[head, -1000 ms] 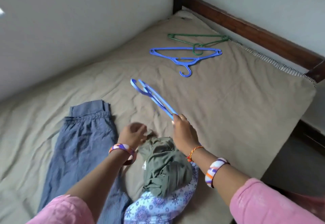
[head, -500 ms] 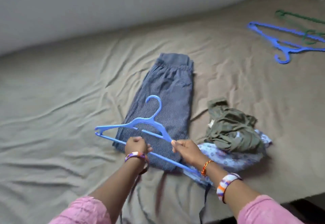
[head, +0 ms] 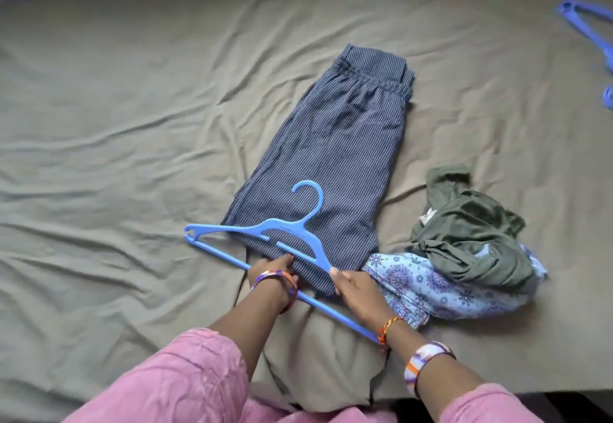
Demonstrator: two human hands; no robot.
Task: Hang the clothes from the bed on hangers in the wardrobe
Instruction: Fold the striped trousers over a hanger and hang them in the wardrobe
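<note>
Bed [head: 132,124] covered in creased olive sheet, pale wall behind. Embossed writing on blue hanger [head: 265,230] neck, unreadable. Striped navy trousers [head: 338,157] lay mid-bed, lower end passing through hanger. Left hand [head: 273,266] pinched trouser hem at hanger's bottom bar; right hand [head: 355,286] gripped hanger's sloping arm. Green garment [head: 471,233] atop floral cloth [head: 431,286] toward bed's right edge. Second blue hanger [head: 590,28] at far right corner.

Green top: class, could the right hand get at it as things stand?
Probably yes, once freed: the green top lies uncovered on the floral cloth, just beyond the right hand, which now holds the hanger.
</note>
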